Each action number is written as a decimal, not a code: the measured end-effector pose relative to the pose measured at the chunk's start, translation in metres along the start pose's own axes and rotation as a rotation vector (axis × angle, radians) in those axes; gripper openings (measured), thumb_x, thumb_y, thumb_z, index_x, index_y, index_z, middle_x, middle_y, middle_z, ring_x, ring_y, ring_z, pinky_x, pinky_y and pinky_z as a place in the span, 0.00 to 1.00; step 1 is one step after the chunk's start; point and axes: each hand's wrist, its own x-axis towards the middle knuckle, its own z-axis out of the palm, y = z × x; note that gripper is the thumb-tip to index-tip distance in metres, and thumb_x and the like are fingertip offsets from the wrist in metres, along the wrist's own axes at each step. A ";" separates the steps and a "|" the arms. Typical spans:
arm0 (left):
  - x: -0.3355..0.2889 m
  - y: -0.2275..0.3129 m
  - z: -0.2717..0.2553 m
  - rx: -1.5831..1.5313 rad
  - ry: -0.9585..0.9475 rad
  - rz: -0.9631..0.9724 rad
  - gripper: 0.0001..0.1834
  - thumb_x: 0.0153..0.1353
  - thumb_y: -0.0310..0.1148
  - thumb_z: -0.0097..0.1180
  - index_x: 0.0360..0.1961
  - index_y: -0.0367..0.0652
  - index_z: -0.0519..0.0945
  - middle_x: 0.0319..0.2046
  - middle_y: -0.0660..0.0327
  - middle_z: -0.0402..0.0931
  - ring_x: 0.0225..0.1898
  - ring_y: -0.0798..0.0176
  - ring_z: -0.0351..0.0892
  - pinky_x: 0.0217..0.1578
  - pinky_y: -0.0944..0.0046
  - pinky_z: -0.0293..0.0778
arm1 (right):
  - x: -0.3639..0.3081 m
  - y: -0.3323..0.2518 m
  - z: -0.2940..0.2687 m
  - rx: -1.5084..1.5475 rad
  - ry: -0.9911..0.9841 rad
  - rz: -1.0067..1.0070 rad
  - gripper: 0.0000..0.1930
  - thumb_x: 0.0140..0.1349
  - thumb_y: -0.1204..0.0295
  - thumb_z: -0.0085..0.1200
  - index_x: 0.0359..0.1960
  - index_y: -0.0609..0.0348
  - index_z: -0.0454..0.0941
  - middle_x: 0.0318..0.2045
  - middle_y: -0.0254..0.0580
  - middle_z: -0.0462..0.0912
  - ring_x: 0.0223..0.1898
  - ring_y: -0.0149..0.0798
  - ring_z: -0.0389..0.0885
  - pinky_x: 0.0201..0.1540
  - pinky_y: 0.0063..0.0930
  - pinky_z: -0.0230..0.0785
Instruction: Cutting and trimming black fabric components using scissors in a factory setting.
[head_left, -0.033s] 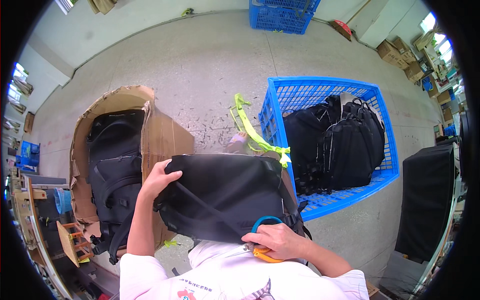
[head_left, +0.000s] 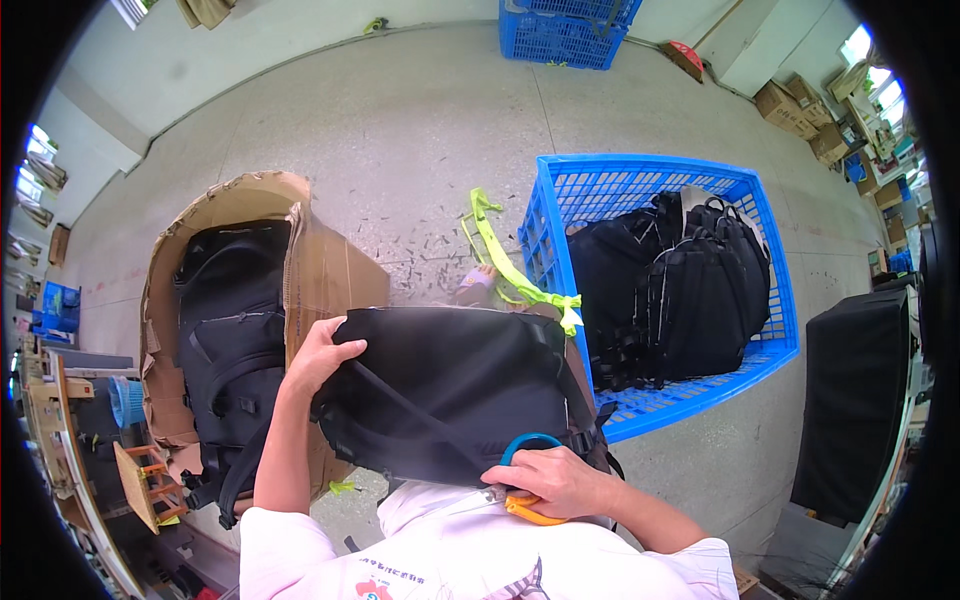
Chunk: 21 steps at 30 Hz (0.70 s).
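Note:
A black backpack (head_left: pixel 450 385) lies across my lap, its smooth panel facing up with a strap running diagonally over it. My left hand (head_left: pixel 322 358) grips its upper left corner, thumb on top and the other fingers mostly hidden behind the edge. At the lower right edge, my right hand (head_left: pixel 555 482) is closed around scissors (head_left: pixel 535 513) with one teal and one orange handle loop. The blades point left, low against the bag's lower edge, and I cannot tell whether they touch it.
On the left stands an open cardboard box (head_left: pixel 340 270) holding black backpacks (head_left: pixel 235 345). A blue plastic crate (head_left: pixel 690 405) with more black backpacks (head_left: pixel 700 295) is on the right, with a neon-yellow strip (head_left: pixel 510 268) tied to it. Dark scraps litter the floor between them. A wooden stool (head_left: pixel 150 485) stands lower left.

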 end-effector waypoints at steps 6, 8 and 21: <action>-0.010 0.044 -0.015 0.092 -0.068 0.269 0.14 0.43 0.18 0.53 0.34 0.30 0.79 0.28 0.67 0.77 0.31 0.74 0.73 0.36 0.73 0.69 | -0.006 -0.013 -0.052 -0.158 0.126 0.043 0.19 0.50 0.73 0.60 0.46 0.56 0.74 0.26 0.40 0.75 0.26 0.38 0.76 0.24 0.28 0.71; -0.028 0.066 -0.023 0.085 0.052 0.362 0.13 0.39 0.19 0.55 0.30 0.32 0.80 0.26 0.67 0.77 0.29 0.73 0.73 0.34 0.72 0.69 | -0.014 -0.021 -0.080 -0.121 0.318 0.075 0.21 0.45 0.75 0.65 0.43 0.58 0.75 0.27 0.41 0.77 0.23 0.36 0.75 0.24 0.27 0.70; -0.009 0.098 -0.036 -0.267 -0.266 0.880 0.13 0.38 0.30 0.70 0.25 0.36 0.79 0.21 0.54 0.79 0.22 0.54 0.78 0.24 0.57 0.75 | -0.057 -0.019 -0.149 0.240 0.509 0.248 0.43 0.36 0.46 0.69 0.52 0.60 0.69 0.32 0.36 0.73 0.35 0.30 0.71 0.39 0.24 0.66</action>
